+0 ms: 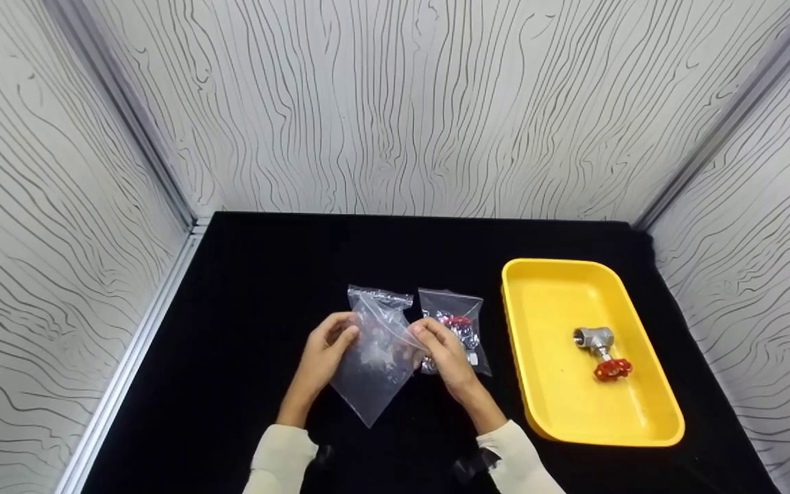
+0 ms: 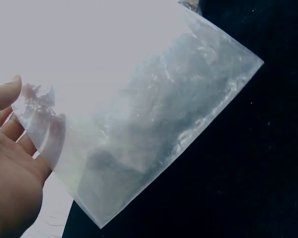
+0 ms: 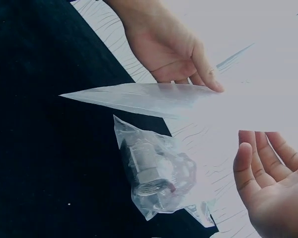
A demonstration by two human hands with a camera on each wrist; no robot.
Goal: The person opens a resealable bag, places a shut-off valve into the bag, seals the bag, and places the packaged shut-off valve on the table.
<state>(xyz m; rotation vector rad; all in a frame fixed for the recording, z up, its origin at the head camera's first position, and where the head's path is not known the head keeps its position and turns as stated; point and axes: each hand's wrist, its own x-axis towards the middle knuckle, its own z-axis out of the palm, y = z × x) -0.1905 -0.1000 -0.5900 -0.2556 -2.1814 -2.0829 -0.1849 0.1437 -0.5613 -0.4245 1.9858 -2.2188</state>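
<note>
The left hand point(image 1: 326, 346) pinches one edge of the clear bag point(image 1: 373, 374), the right hand point(image 1: 444, 351) another, so its thin film is spread between them, above the tabletop point(image 1: 265, 274). A filled bag point(image 1: 465, 331) lies near. The valve point(image 1: 598, 339) rests inside the tray point(image 1: 553, 405), whose walls probably prevent rolling away.

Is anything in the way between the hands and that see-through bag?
No, nothing visible is. The left hand and right hand each pinch the see-through bag directly, one on each side. A packed bag lies on the black table by the right hand, not in between.
</note>
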